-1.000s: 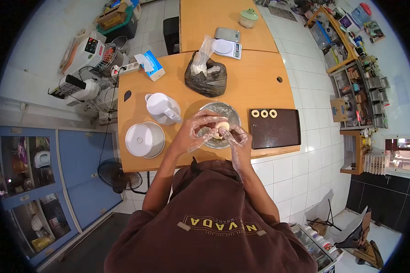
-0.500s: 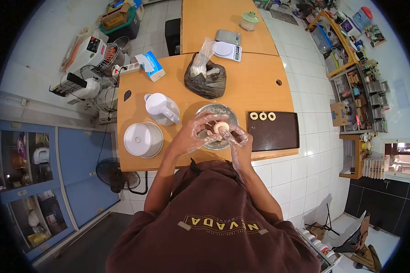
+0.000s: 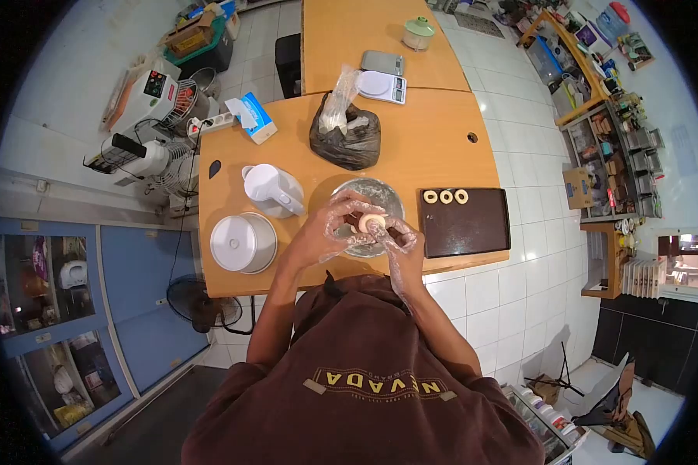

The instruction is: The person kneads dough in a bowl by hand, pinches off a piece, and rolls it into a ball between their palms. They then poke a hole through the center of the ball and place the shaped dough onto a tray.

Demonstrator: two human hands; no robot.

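Note:
A small pale piece of dough (image 3: 371, 220) is between my two hands, over a metal bowl (image 3: 380, 191). My left hand (image 3: 335, 232) curls around it from the left, fingers closed on its side. From the right, my right hand (image 3: 402, 242) grips the same piece, with a finger pressed against its middle. White flour or dough coats the fingers of both hands. Much of the bowl is hidden beneath them. To the right lies a dark baking tray (image 3: 465, 229), with three dough rings (image 3: 446, 197) in a row along its far edge.
On the left stand a white lidded tub (image 3: 243, 242) and a white pitcher (image 3: 274, 190). Beyond the bowl are a black plastic bag (image 3: 346, 138) holding a clear bag, a white kitchen scale (image 3: 381, 87) and a blue box (image 3: 257, 118). A fan (image 3: 202, 304) stands beside the table.
My right hand has shifted slightly left, and the dough now shows more of a curved rim around my finger. Both hands still hold it over the bowl; the view has tilted a little.

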